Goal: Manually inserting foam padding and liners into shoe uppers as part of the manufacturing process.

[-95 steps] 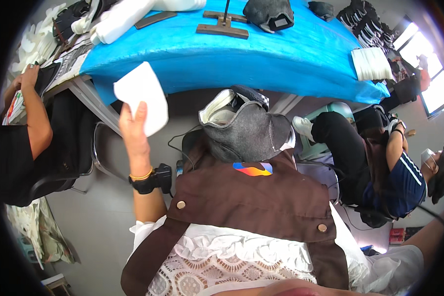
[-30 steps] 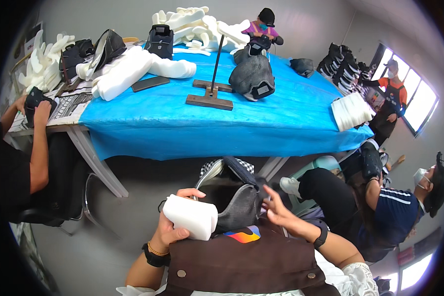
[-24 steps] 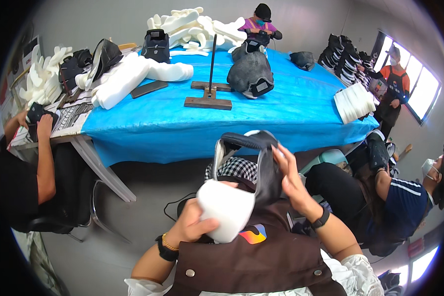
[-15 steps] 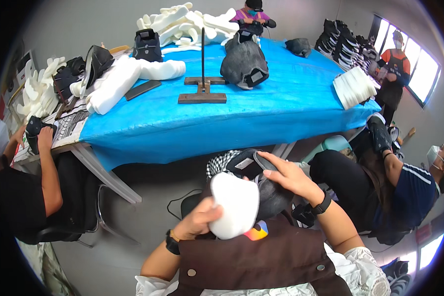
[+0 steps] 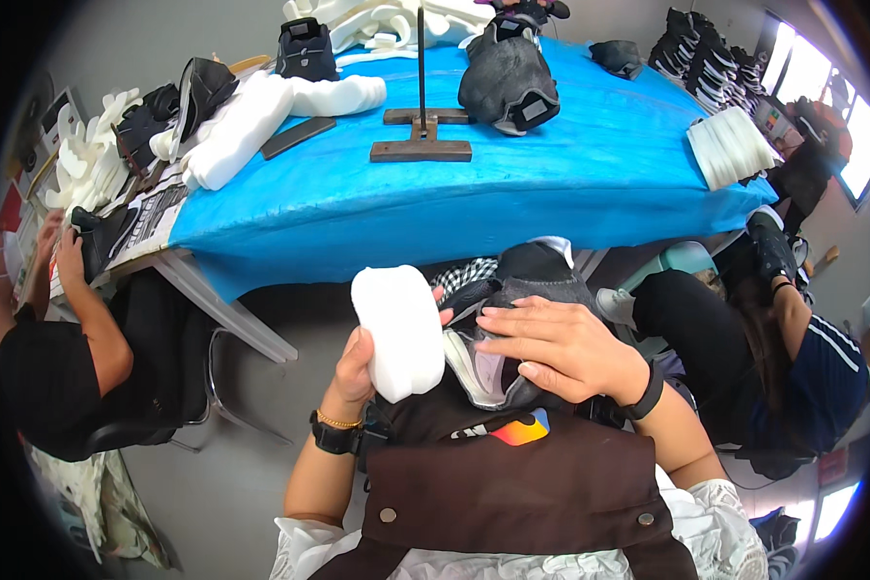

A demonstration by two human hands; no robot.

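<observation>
My left hand (image 5: 356,360) grips a thick white foam insole pad (image 5: 396,329), with the thumb on its near side and fingertips showing past the far edge. To its right, a dark grey shoe upper (image 5: 541,266) lies over my lap, its pale-lined opening turned toward me. Closed over the upper's side is my right hand (image 5: 561,348), long fingers across the opening's edge and thumb below. Pad and upper are close together; the pad is outside the opening. Black-and-white checked cloth (image 5: 469,275) shows behind them.
Ahead stands a blue-covered table (image 5: 309,208) bearing a metal stand (image 5: 421,145), another grey upper (image 5: 507,82), white foam stacks (image 5: 246,126) and a dark flat bar (image 5: 298,137). Co-workers sit at left (image 5: 53,367) and right (image 5: 802,377). A chair leg (image 5: 222,387) is at lower left.
The pad has moved left, away from the upper, and stands more upright. The upper has been turned so its opening faces me, and my right hand has shifted lower over its side. The view has tilted down.
</observation>
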